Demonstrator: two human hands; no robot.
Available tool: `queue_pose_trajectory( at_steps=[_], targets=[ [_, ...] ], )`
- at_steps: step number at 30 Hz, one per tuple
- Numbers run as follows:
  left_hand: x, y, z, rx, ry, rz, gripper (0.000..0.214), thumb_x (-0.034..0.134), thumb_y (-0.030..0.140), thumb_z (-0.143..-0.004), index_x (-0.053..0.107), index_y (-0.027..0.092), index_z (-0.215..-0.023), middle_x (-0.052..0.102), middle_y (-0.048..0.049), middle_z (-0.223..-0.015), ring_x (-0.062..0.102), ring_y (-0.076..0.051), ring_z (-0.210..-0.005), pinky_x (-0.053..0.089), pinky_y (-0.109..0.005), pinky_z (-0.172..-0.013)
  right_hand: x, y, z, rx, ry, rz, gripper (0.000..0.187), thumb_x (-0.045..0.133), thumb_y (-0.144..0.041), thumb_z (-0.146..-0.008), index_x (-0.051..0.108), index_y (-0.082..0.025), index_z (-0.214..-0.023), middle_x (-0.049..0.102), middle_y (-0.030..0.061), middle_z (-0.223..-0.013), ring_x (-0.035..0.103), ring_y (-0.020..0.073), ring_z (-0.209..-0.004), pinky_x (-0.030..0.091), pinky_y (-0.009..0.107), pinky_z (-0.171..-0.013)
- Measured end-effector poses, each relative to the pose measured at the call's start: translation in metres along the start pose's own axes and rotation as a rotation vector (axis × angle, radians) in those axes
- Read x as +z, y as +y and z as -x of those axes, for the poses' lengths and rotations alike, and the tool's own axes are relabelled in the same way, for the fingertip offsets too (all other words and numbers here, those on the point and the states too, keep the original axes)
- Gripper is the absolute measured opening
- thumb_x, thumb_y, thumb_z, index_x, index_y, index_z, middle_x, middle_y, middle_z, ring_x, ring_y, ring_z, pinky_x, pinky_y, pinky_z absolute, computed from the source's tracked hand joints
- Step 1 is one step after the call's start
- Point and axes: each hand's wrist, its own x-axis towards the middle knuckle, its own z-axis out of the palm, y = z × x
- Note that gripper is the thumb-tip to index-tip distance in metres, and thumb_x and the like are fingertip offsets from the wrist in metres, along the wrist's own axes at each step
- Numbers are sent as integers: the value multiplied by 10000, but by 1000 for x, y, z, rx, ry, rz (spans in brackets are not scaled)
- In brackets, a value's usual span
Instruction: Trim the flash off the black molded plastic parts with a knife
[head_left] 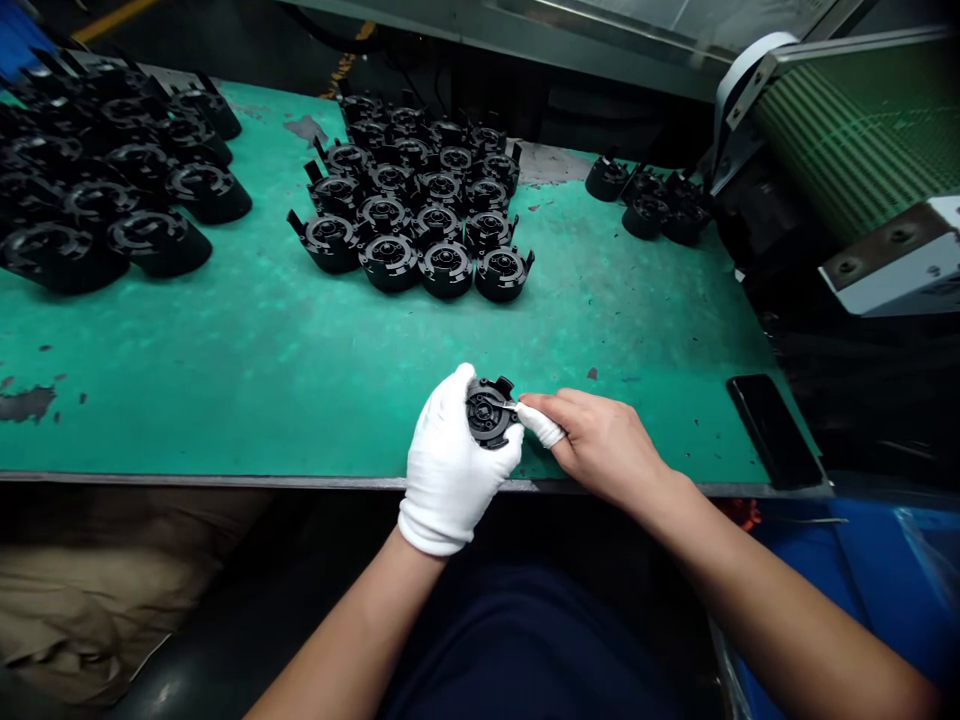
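My left hand (pixel 450 460), in a white glove, is closed round a round black plastic part (pixel 489 410) just above the near edge of the green table (pixel 247 370). My bare right hand (pixel 600 445), its forefinger wrapped in white tape, pinches a small thin tool whose tip touches the part's right rim; the tool is too small to name.
Several matching black parts stand in rows at the table's middle back (pixel 420 215). A larger heap (pixel 105 170) lies far left, and a few more (pixel 660 205) sit by a green conveyor belt (pixel 862 130) at right. A black phone (pixel 772 430) lies near the right front corner.
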Motion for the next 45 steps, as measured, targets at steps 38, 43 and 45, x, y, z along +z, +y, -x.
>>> queue_pose_trajectory(
  at_steps=[38, 43, 45],
  targets=[
    [-33, -14, -15, 132, -356, 77, 919, 782, 440, -768, 293, 172, -1500, 485, -184, -1465, 489, -317, -1375, 429, -499, -1161, -15, 17, 11, -170, -265, -197, 551, 466, -98, -919, 533, -215, -1454, 667, 63, -1357, 680, 235, -1137, 542, 366, -956],
    [-34, -16, -18, 120, -385, 93, 894, 769, 424, -782, 288, 198, -1501, 494, -165, -1458, 493, -316, -1368, 428, -505, -1161, -16, 15, 11, -173, -299, -166, 575, 458, -79, -890, 537, -186, -1449, 711, 95, -1270, 699, 239, -1061, 556, 349, -868],
    [-35, -17, -21, 130, -404, 97, 880, 766, 409, -787, 292, 199, -1498, 485, -162, -1468, 483, -310, -1378, 425, -497, -1167, -17, 12, 10, -173, -346, -153, 583, 459, -69, -876, 544, -189, -1440, 729, 90, -1217, 706, 234, -1021, 550, 338, -852]
  ],
)
